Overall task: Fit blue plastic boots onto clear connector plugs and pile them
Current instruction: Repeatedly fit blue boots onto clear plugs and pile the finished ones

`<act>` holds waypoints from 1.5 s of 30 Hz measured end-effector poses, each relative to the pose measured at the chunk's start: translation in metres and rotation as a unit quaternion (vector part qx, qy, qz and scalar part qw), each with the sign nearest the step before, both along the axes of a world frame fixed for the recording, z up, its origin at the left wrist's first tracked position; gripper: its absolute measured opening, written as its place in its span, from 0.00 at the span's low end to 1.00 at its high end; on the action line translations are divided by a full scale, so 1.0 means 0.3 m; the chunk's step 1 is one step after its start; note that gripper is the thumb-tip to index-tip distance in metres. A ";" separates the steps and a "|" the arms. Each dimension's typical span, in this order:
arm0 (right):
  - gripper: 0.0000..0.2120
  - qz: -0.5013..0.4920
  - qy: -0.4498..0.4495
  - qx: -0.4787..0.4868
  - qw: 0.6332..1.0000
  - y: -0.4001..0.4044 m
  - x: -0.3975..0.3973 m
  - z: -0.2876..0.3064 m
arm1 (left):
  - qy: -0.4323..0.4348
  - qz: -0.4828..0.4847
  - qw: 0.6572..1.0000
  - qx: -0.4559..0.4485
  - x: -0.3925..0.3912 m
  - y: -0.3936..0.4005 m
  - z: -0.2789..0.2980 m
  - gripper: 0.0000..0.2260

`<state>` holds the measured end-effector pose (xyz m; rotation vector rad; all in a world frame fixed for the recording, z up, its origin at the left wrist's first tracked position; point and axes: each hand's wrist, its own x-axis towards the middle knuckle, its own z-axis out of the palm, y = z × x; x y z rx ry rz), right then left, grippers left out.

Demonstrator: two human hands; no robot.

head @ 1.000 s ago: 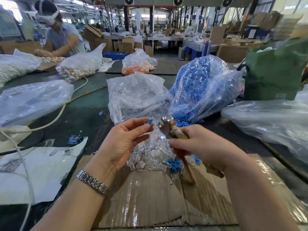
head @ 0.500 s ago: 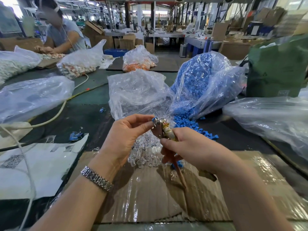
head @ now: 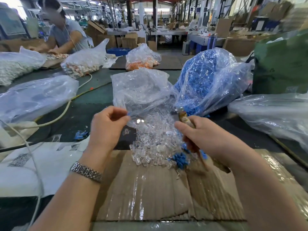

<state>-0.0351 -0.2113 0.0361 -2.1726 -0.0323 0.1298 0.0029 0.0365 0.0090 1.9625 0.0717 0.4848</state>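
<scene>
Two hands (head: 106, 129), seven plastic bags (head: 141, 90), one cardboard sheet (head: 150, 189)

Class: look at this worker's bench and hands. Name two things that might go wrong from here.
1. The loose clear plugs spill from their bag to the cardboard's edge; some may scatter.
2. The left hand pinches only a small blue piece, the right hand grips a tool; the piece may slip.

Bright blue boots (head: 208, 77) are filling one clear bag, while colourless plugs (head: 155, 140) are glinting on ribbed brown cardboard (head: 150, 194). Orange parts (head: 141, 64) are showing beyond on the dark green bench (head: 93, 97).
</scene>
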 end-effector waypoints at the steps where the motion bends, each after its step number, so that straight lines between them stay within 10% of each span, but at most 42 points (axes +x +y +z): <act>1: 0.16 -0.039 -0.019 -0.041 0.998 -0.022 0.013 -0.004 | 0.011 0.061 0.996 0.071 0.006 0.028 0.001 0.06; 4: 0.16 -0.106 -0.031 -0.211 0.971 -0.071 0.038 -0.025 | 0.056 0.117 0.965 0.230 0.009 0.053 0.008 0.10; 11: 0.22 -0.148 0.025 -0.345 0.927 -0.072 0.069 -0.087 | 0.230 -0.143 0.920 0.283 0.003 0.049 0.012 0.12; 23: 0.25 -0.149 0.006 -0.368 0.918 -0.071 0.077 -0.090 | 0.060 0.001 0.943 0.327 0.046 -0.003 -0.100 0.05; 31: 0.10 0.006 -0.026 -0.244 0.970 -0.073 0.025 -0.004 | 0.074 -0.059 0.996 -0.001 0.034 -0.007 -0.036 0.06; 40: 0.02 0.033 -0.027 -0.382 0.923 -0.013 0.019 -0.047 | 0.162 -0.206 0.897 -0.357 0.008 -0.055 -0.027 0.17; 45: 0.04 -0.023 -0.126 -0.198 0.972 -0.032 0.042 -0.044 | 0.189 -0.277 0.864 -0.376 -0.003 -0.072 -0.025 0.12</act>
